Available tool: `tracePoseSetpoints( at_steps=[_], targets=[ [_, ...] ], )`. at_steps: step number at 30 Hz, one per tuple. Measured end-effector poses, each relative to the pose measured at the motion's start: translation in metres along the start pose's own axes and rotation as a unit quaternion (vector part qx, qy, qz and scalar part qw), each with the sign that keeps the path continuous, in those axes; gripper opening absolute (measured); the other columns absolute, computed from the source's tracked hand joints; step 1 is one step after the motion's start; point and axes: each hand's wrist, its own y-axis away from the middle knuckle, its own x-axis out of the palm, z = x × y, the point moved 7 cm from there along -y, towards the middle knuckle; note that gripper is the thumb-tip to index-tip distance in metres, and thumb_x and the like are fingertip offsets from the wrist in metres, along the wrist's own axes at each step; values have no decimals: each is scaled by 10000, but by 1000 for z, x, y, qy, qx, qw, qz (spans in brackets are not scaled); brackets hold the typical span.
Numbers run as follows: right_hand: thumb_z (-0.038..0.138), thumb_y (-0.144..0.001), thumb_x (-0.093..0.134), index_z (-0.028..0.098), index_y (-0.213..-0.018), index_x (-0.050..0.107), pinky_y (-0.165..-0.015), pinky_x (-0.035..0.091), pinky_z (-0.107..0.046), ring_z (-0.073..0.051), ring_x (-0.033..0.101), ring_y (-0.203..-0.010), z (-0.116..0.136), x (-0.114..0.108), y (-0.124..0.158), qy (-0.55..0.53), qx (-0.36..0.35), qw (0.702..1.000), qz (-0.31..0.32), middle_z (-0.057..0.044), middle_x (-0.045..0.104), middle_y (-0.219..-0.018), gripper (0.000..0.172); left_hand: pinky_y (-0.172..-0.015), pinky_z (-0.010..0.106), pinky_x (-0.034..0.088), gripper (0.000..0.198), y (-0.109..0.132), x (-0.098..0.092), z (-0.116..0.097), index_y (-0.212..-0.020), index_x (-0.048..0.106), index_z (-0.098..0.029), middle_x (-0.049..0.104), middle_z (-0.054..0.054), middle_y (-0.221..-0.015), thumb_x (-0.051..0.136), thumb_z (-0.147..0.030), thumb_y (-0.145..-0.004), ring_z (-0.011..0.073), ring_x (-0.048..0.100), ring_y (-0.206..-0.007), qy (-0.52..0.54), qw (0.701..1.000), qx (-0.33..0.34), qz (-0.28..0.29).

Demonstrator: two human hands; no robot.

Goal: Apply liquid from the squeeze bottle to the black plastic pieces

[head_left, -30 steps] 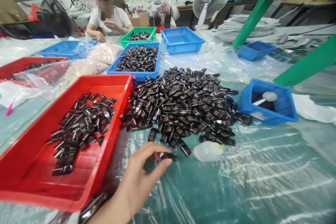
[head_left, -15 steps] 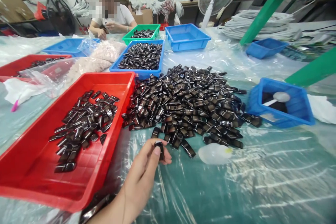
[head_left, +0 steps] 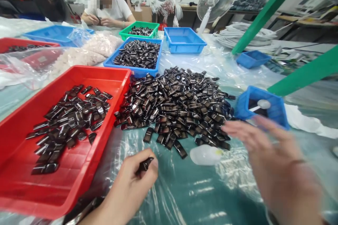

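Observation:
My left hand (head_left: 137, 175) is closed around a small glossy black plastic piece (head_left: 145, 164), which shows between thumb and curled fingers. To the right, my right hand (head_left: 274, 158) is smeared by motion, its fingers stretched out toward the blue bin (head_left: 280, 112) and the pile's right edge; nothing shows in it. The bin contains dark material and a white spoon (head_left: 263, 104). A large pile of similar black pieces (head_left: 179, 102) lies on the plastic-covered table in front of both hands. More of them rest in the red tray (head_left: 87, 179) on the left.
Behind the pile stand a filled blue tray (head_left: 157, 65), a green tray (head_left: 155, 32) with black pieces and another blue tray (head_left: 185, 47). A translucent white oval item (head_left: 204, 155) lies before the pile. Green posts (head_left: 298, 70) slant in at right. A co-worker (head_left: 118, 8) sits across the table.
My right hand has come into view from the right. My left hand has drawn slightly left and down, its fingers curling further over the black piece. The camera view has shifted somewhat.

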Motion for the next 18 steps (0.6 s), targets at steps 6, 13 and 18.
tracePoseSetpoints(
  at_steps=[6,13,18],
  targets=[
    [380,-899,589,358,-1253,457,-938,519,-401,-232,605,-1138,-43,39,35,220,90,947,215,-27,610,-1246,378,-458,238,171,373,0,6,1,-579,279,-225,201,-77,-551,450,-307,-901,110,214,-497,-60,998,13,22],
    [418,-930,522,363,-1319,459,-825,587,-276,-209,695,-1005,-28,33,30,221,31,962,155,-46,644,-1253,398,-726,254,435,254,8,-3,-23,-966,579,-259,623,5,-870,328,-269,-1001,168,598,-816,-71,989,130,0],
    [387,-920,540,386,-1331,425,-573,597,-175,-144,716,-643,-16,35,33,159,21,969,186,-13,712,-1004,426,-830,213,465,197,8,-9,-18,-1139,524,-337,605,-6,-1075,417,-259,-992,155,588,-1030,-67,986,143,-44]
  ],
)
